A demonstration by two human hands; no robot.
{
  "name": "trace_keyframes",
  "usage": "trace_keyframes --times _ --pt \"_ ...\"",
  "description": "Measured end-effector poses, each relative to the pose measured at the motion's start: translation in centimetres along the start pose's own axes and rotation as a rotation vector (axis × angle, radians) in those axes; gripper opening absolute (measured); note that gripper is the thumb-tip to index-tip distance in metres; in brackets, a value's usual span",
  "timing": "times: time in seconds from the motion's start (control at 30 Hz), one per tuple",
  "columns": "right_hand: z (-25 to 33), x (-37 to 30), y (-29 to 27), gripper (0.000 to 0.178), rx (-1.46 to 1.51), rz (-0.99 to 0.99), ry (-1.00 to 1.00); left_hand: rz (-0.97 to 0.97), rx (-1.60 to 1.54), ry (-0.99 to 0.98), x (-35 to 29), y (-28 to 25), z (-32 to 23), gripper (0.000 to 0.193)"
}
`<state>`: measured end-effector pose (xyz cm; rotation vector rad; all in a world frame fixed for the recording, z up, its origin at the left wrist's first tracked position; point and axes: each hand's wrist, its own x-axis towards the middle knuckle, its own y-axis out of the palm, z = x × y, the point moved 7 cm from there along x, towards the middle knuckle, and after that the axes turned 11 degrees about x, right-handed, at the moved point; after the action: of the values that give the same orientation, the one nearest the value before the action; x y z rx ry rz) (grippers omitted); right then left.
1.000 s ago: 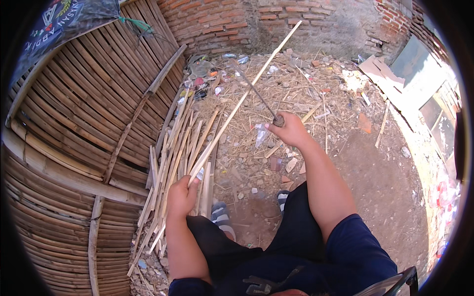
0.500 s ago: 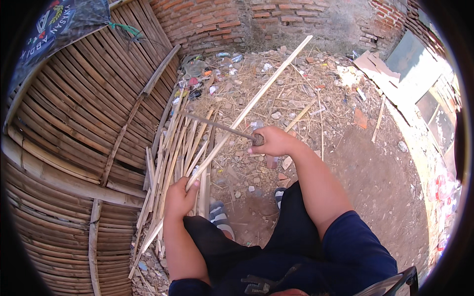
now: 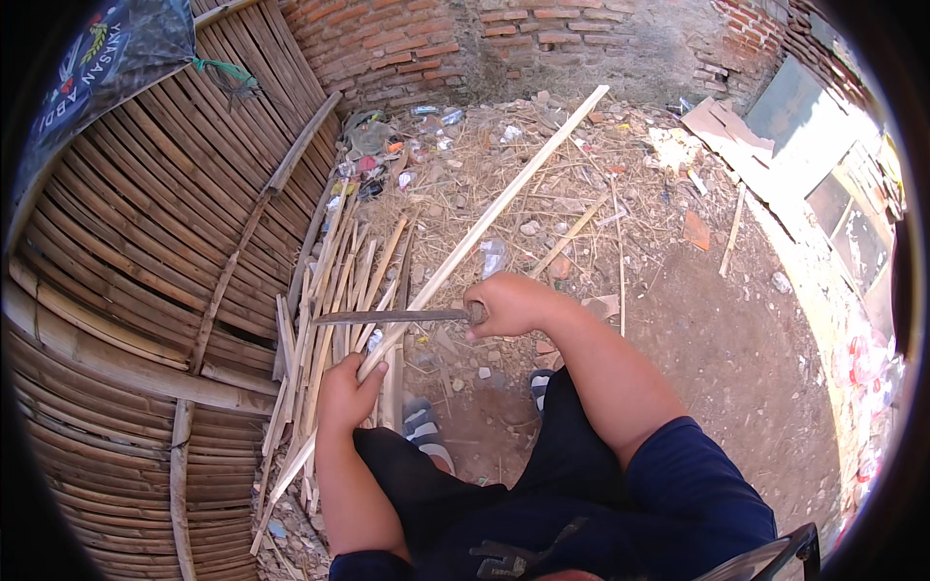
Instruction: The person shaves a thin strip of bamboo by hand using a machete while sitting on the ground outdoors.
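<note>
My left hand is closed round a long pale bamboo strip, which slants from beside my left knee up to the far right. In my right hand is the handle of a machete. Its dark blade points left and crosses over the strip, a short way beyond my left hand. Whether the edge touches the strip I cannot tell. Beneath the blade's tip lies a pile of similar split bamboo strips, its lower part partly hidden by my left forearm.
A wall of bamboo slats stands close on the left, with a printed banner over its top. A brick wall closes the far side. Straw, rubble and litter cover the ground before it. Flat boards lean at the right.
The machete has come down and nearer to me along the strip, its blade turning from slanted to nearly level. My left hand keeps its grip; the strip's far end has dipped slightly.
</note>
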<state>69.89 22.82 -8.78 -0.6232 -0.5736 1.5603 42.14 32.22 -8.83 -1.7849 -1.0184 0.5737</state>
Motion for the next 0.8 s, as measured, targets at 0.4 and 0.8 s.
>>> trace_keyframes --times 0.4,0.8 --pt "-5.2 -0.9 -3.5 0.054 0.019 -0.355 0.134 -0.062 0.061 0.069 0.5 0.2 -0.2 0.038" --pt "-7.2 -1.9 -7.4 0.046 0.123 -0.494 0.235 -0.088 0.070 0.018 0.2 -0.8 1.0 0.039"
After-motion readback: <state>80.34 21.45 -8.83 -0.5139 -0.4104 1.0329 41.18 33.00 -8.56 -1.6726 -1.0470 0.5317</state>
